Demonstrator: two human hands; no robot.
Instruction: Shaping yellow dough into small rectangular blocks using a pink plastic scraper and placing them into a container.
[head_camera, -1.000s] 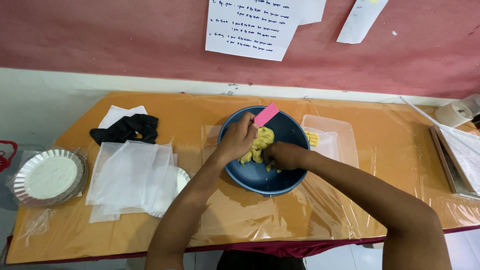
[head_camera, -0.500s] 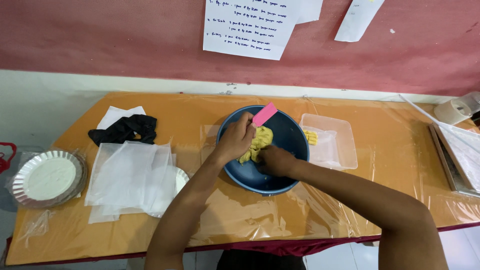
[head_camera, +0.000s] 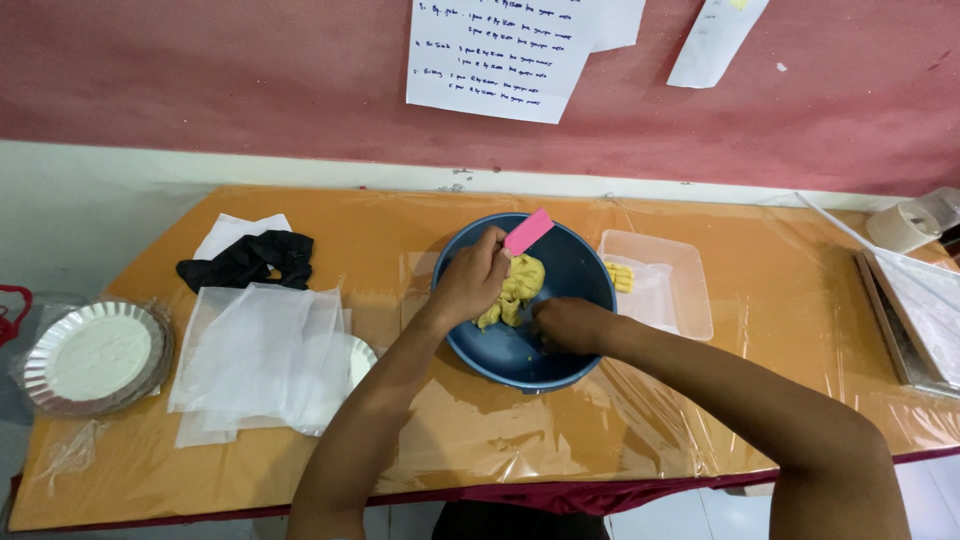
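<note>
Looking down on an orange table (head_camera: 760, 330) under clear plastic sheeting. Gripping a pink scraper (head_camera: 527, 231) in the left hand (head_camera: 470, 283), pressing it against yellow dough (head_camera: 518, 290) inside a blue bowl (head_camera: 585, 270). Resting the right hand (head_camera: 570, 325) in the bowl, just beside the dough. Sitting nearby: a clear plastic tub (head_camera: 680, 290) to the right, white sheets (head_camera: 262, 357), a black cloth (head_camera: 250, 259) and a foil plate (head_camera: 92, 356) to the left.

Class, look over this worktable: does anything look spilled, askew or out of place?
Nothing spilled. The yellow dough stays inside the blue bowl. Only a crumpled black cloth lies untidily beside the clear plastic sheets.
</note>
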